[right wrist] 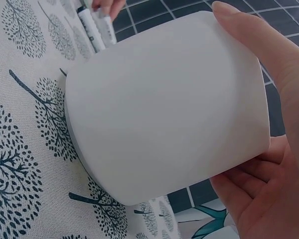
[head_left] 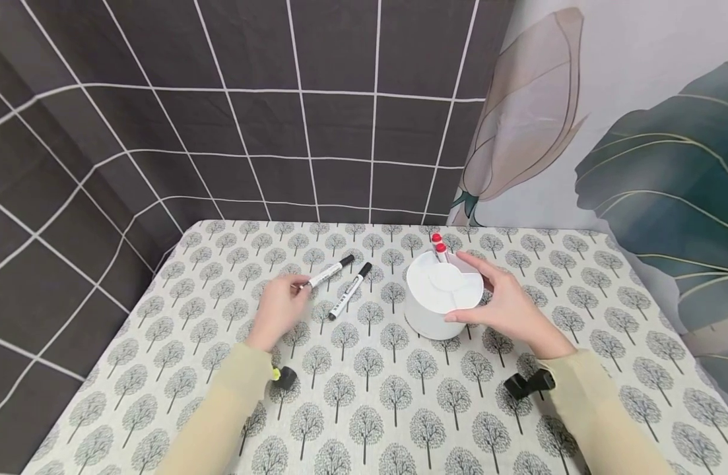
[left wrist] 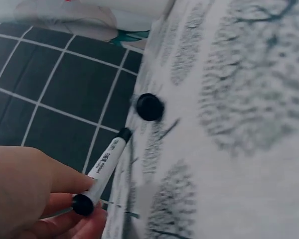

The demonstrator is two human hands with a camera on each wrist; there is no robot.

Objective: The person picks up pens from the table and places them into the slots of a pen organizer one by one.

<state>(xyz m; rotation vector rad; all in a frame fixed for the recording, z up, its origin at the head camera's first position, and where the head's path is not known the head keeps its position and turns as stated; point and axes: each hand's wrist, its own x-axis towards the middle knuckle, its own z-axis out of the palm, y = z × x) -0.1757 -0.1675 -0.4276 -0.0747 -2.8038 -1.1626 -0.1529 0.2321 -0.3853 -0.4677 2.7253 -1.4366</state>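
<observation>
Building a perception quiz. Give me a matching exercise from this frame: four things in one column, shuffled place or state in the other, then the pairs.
Things:
1. left hand
2. right hand
3. second black-capped marker
4. red-capped markers

Places or states:
A. standing in the white holder
B. lying free on the tablecloth
C. pinching a black-capped marker
D. gripping the white holder's side

Pairs: 1-C, 2-D, 3-B, 4-A

We've got both arms stretched forward in beige sleeves: left hand [head_left: 278, 309] left of center, fingers curled in a pinch, right hand [head_left: 509, 305] right of center, fingers and thumb wrapped in a grip.
</observation>
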